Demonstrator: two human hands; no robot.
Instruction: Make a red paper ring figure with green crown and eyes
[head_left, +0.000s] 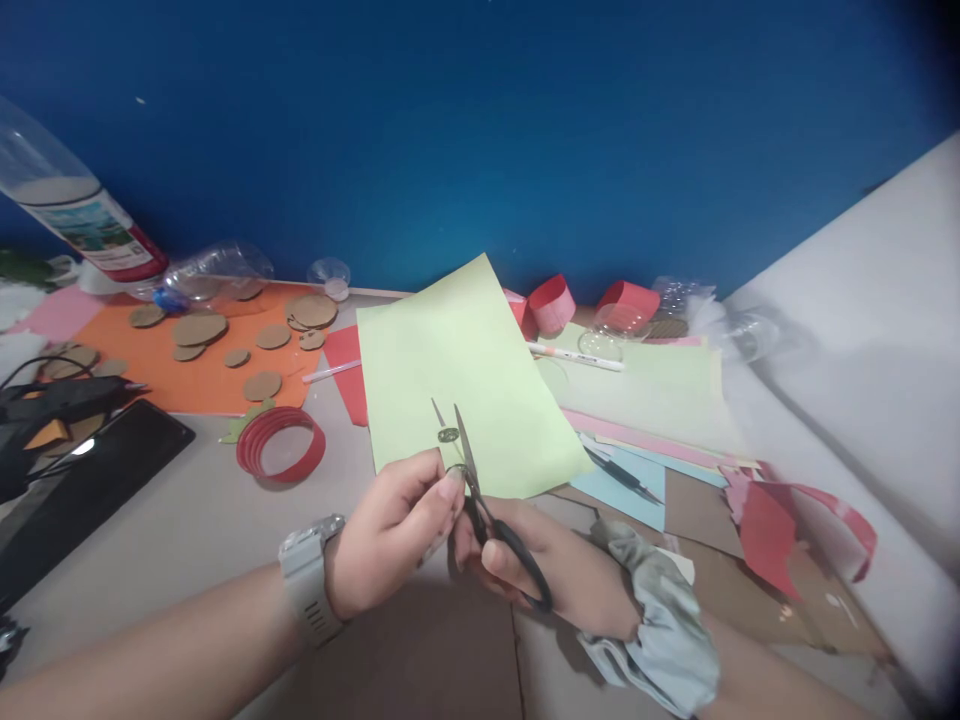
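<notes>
My right hand (525, 550) is wrapped round black-handled scissors (515, 548), its fingers at the handles. The blades stand apart and point away from me, over a light green sheet of paper (457, 350). Close beside the blades my left hand (405, 520) is closed, thumb against fingers in a pinch. What it pinches is small and hidden by the fingertips. A small dark oval (448, 435) shows between the blade tips; I cannot tell whether it is a loose piece or a mark. A grey watch (310, 577) is on my left wrist.
Cardboard discs (200, 329) lie on orange paper (187, 385) at the left, near a ribbed red ring (281, 445) and a black phone-like slab (97, 490). A large bottle (90, 220) leans behind. At the right are red paper rings (552, 304), a marker (577, 357) and a pen (622, 475).
</notes>
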